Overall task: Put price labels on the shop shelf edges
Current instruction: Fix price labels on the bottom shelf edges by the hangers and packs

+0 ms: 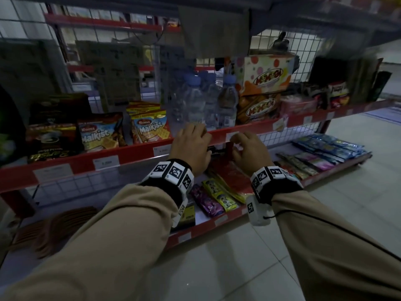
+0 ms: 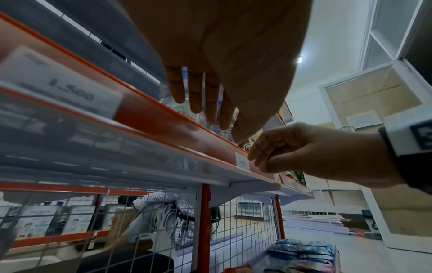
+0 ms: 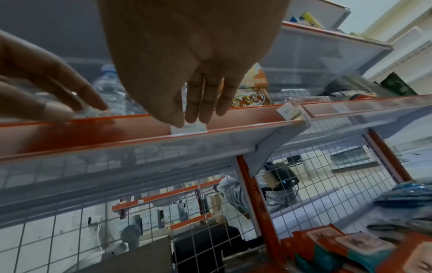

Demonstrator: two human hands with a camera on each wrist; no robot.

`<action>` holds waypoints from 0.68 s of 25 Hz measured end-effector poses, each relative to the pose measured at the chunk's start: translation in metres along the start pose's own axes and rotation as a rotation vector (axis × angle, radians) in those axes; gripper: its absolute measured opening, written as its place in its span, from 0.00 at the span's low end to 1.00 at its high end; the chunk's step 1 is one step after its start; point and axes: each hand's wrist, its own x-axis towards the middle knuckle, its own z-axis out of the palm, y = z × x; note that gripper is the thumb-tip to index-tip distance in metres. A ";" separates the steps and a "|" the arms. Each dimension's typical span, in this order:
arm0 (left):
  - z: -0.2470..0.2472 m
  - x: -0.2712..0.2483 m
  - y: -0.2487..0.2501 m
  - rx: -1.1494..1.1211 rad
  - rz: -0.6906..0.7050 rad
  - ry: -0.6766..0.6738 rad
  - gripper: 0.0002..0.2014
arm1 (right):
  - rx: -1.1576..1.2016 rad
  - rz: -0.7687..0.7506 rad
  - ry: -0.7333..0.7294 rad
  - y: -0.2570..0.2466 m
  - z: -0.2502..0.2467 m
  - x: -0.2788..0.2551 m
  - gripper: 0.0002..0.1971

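Note:
A small white price label (image 1: pixel 233 135) (image 3: pixel 189 129) (image 2: pixel 242 162) sits in the clear strip of the red shelf edge (image 1: pixel 134 154) (image 3: pixel 105 133) of the middle shelf. My right hand (image 1: pixel 237 139) (image 3: pixel 194 114) has its thumb and curled fingertips pinched on the label's top edge. My left hand (image 1: pixel 195 132) (image 2: pixel 205 103) is just to the left. Its straight fingers rest on the top rim of the same edge, in front of the water bottles (image 1: pixel 195 101), and hold nothing.
More labels (image 1: pixel 106 162) sit in the strip to the left, and one tilted label (image 1: pixel 278 124) (image 3: pixel 286 110) sticks out to the right. Malkist packs (image 1: pixel 149 127) and Momogi boxes (image 1: pixel 262 77) flank the bottles. Sachets (image 1: pixel 219 192) lie on the lower shelf under my wrists.

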 end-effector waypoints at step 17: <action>0.082 0.045 0.078 0.272 -0.494 0.246 0.24 | 0.129 -0.338 0.231 0.090 0.024 0.048 0.18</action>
